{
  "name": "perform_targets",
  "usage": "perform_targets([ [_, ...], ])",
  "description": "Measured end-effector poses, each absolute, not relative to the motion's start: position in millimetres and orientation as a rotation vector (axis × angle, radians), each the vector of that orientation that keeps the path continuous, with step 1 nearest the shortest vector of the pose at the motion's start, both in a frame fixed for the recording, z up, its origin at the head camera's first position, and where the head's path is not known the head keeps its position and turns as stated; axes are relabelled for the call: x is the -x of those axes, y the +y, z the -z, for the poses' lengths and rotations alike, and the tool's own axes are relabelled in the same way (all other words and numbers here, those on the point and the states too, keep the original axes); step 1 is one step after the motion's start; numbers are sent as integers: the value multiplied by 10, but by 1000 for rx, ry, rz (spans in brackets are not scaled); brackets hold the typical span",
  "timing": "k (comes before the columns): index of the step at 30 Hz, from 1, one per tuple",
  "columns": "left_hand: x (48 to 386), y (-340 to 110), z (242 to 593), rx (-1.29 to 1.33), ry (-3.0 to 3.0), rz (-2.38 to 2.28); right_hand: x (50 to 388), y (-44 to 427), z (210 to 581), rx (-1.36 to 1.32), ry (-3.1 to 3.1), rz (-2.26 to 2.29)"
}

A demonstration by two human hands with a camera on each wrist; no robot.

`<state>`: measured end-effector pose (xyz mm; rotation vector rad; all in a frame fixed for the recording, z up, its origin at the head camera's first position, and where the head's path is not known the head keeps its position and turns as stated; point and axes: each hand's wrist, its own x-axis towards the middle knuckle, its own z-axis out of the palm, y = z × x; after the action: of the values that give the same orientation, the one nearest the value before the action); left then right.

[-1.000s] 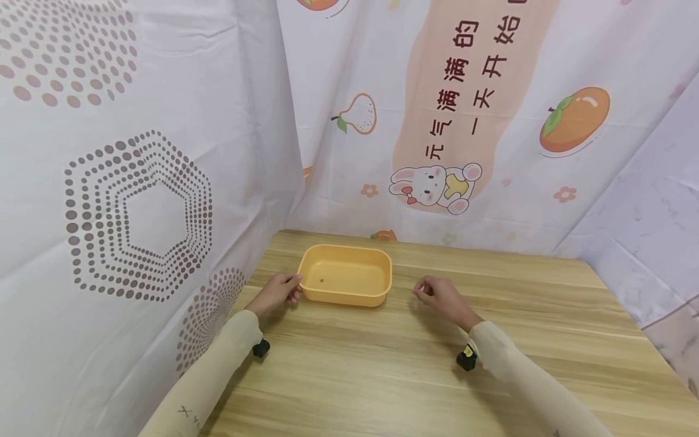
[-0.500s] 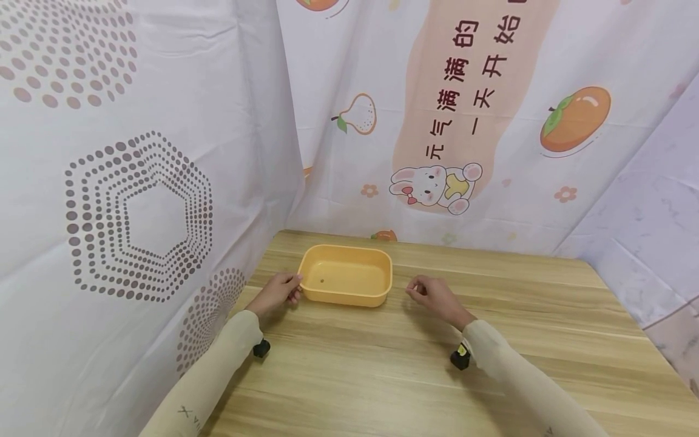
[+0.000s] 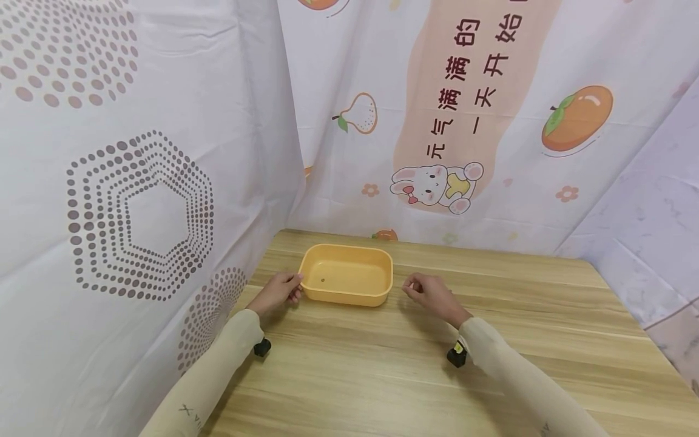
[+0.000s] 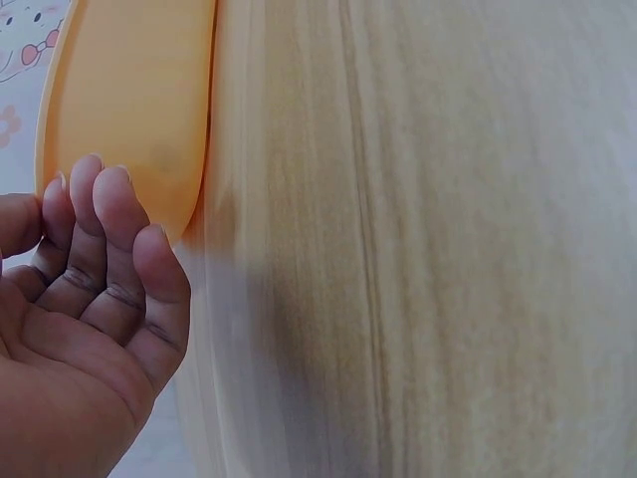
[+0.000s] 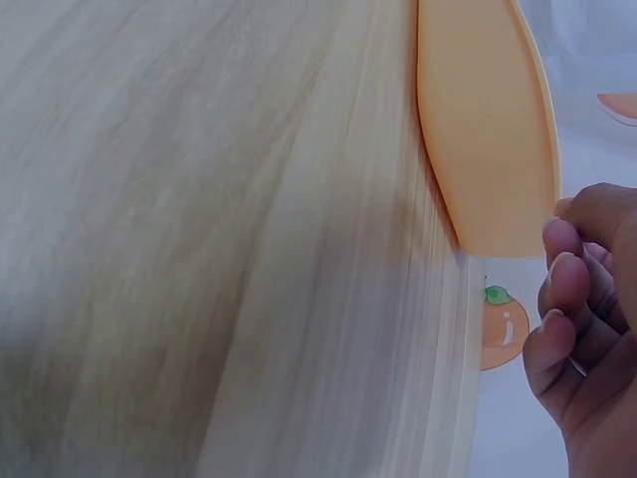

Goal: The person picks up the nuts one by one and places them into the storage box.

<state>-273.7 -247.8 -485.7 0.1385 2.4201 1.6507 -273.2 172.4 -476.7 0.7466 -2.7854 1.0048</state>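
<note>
A yellow-orange rectangular plastic basin [image 3: 346,278] with rounded corners lies on the wood-grain table. My left hand [image 3: 278,292] pinches its left rim between thumb and index finger; the other fingers [image 4: 119,204] are bent and sit just outside the end wall. On the opposite side, my right hand [image 3: 435,297] hovers slightly right of the basin with a small gap between them. Its fingers [image 5: 567,284] are loosely curled and hold nothing. In the right wrist view the basin [image 5: 488,119] appears beyond the fingertips.
The wood-grain table [image 3: 349,376] meets a white printed curtain [image 3: 338,182] behind the basin. A dotted white cloth [image 3: 158,218] hangs along the left side, and a marble-patterned cloth [image 3: 644,230] hangs at the right. Each wrist carries a small black camera [image 3: 457,354].
My right hand has moved a little left, closer to the basin's right end. The left hand stays at the left rim, and the basin has not visibly shifted.
</note>
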Motion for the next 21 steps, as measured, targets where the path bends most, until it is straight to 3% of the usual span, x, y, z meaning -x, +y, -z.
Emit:
perform_targets([
  [21, 2714, -2465, 4838, -164, 2404, -1693, 2730, 1541, 4723, -801, -2772, -1072],
])
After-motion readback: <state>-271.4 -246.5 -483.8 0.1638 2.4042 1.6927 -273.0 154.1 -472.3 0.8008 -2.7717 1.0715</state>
